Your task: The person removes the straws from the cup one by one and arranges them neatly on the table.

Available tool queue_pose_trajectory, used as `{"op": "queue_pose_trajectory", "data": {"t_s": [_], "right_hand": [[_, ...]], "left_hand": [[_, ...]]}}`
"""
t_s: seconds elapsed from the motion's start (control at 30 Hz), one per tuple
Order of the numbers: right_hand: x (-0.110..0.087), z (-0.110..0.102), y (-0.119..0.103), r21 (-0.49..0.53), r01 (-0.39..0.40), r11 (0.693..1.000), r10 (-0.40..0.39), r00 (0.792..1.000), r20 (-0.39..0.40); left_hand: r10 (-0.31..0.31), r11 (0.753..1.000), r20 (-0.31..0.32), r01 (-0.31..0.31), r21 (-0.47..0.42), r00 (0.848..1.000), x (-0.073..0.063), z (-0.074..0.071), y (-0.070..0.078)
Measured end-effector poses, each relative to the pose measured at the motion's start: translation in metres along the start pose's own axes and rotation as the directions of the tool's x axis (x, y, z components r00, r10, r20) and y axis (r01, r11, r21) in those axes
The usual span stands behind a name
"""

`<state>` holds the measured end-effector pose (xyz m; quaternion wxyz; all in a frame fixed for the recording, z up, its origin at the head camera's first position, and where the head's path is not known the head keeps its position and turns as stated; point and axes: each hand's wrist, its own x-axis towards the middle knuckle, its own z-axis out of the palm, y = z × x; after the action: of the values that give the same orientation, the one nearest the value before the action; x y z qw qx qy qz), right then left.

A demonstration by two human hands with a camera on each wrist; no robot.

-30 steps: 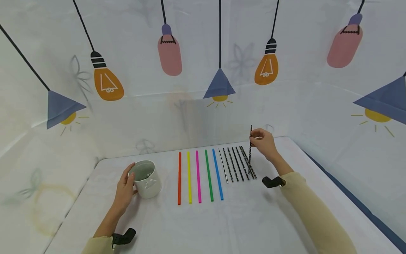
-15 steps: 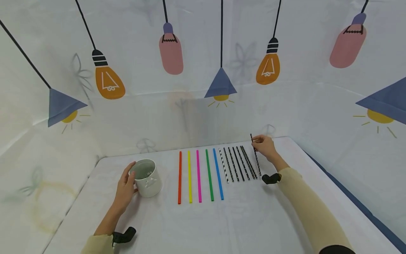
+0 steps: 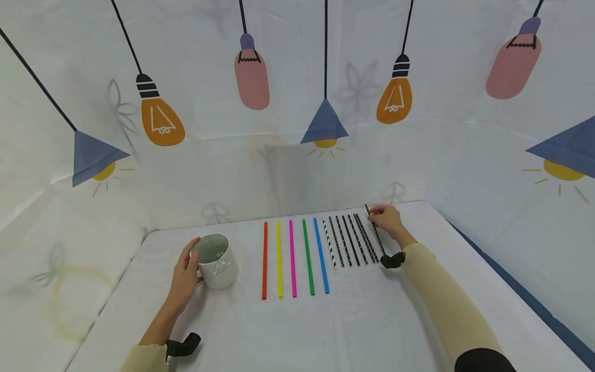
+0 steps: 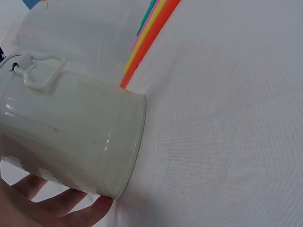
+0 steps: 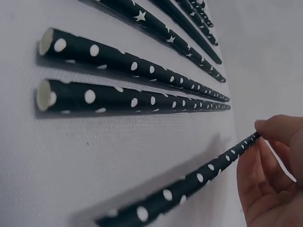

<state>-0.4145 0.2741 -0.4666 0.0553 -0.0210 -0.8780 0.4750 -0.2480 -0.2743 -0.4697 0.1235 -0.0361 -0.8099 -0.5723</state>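
My left hand grips the side of a white enamel mug standing on the table. In the left wrist view its fingers curl along the wall of the mug. At the right end of the row, my right hand pinches a black paper straw with white dots near its far end. That straw is tilted, its far end raised. Just left of it lie two dotted black straws side by side, then a black straw with stars.
Red, yellow, pink, green and blue straws lie spaced apart between the mug and several black patterned straws. A printed white curtain rises behind the table.
My right hand has moved right and down with the dotted straw, from above the dotted pair to beside it. My left hand and the mug have stayed in place.
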Motion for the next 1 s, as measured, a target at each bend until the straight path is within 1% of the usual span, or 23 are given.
{"op": "queue_pose_trajectory", "data": {"t_s": [0.27,0.37,0.5,0.63,0.87,1.0], "right_hand": [[-0.001,0.003,0.003,-0.077,-0.035,0.996,0.037,0.999,0.016],[-0.003,0.005,0.004,-0.094,-0.046,0.995,0.047,0.999,0.005],[-0.003,0.007,0.004,-0.107,-0.045,0.993,0.044,0.999,-0.006],[-0.001,0.008,0.006,-0.132,-0.053,0.99,0.052,0.999,-0.011],[0.004,0.011,0.009,-0.18,-0.012,0.984,0.006,0.999,-0.033],[0.004,0.012,0.011,-0.2,-0.004,0.98,-0.003,0.999,-0.036]], "left_hand": [[-0.015,0.999,0.015,0.016,-0.047,1.0,0.001,0.001,0.004],[-0.024,0.999,0.016,0.025,-0.034,1.0,0.002,0.002,0.003],[-0.031,1.0,-0.003,0.031,0.002,1.0,0.001,0.001,0.002],[-0.03,1.0,-0.009,0.03,0.004,1.0,0.0,0.001,0.003],[-0.026,1.0,-0.01,0.026,0.002,1.0,0.0,0.001,0.004],[-0.035,0.999,-0.017,0.035,-0.001,0.999,0.0,0.001,0.003]]}}
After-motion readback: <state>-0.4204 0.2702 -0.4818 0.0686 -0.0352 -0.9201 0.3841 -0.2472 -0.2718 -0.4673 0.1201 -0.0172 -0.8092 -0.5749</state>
